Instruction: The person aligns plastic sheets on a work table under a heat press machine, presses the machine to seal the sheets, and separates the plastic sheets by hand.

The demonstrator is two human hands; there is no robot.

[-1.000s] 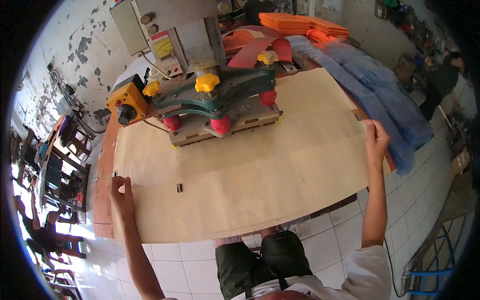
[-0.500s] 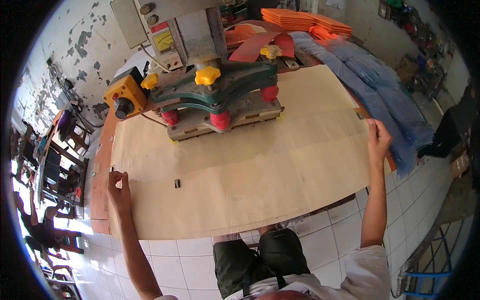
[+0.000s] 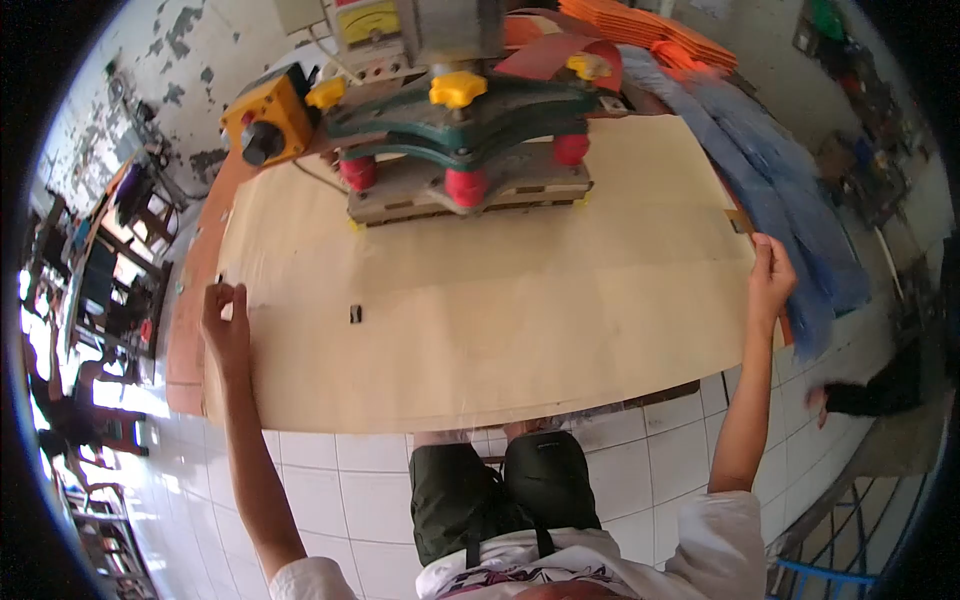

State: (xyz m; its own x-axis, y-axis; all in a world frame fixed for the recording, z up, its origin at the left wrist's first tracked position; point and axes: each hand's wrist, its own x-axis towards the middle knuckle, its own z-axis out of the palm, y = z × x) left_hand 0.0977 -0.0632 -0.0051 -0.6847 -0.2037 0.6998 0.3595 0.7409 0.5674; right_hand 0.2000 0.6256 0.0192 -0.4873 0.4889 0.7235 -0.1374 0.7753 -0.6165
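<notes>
Two knees in dark shorts (image 3: 500, 500) sit just before the front edge of a broad pale sheet (image 3: 520, 330), with white floor tiles (image 3: 370, 480) to both sides. The sheet spreads across a brown table (image 3: 190, 335), which shows as a strip along the left and a narrower one at the right. Between the forearms, the near half of the sheet is open room, broken only by a small black tab (image 3: 355, 313) left of centre.

The left hand (image 3: 226, 318) is at the sheet's left edge, forearm slanting up from below, thumb and fingertips brought together. The right hand (image 3: 772, 275) is at the right edge, near a dark mark (image 3: 738, 226), its forearm steeper and its fingertips likewise closed in a pinch. What lies between the fingers of either hand I cannot tell.

Past the hands, a green press head (image 3: 460, 120) with yellow knobs and red cylinders stands over the far half, leaving more room to its right than to its left. A yellow control box (image 3: 268, 120) sits at its left. Crumpled bluish plastic (image 3: 790, 190) lies off the right edge; beyond is an orange stack (image 3: 650, 30).
</notes>
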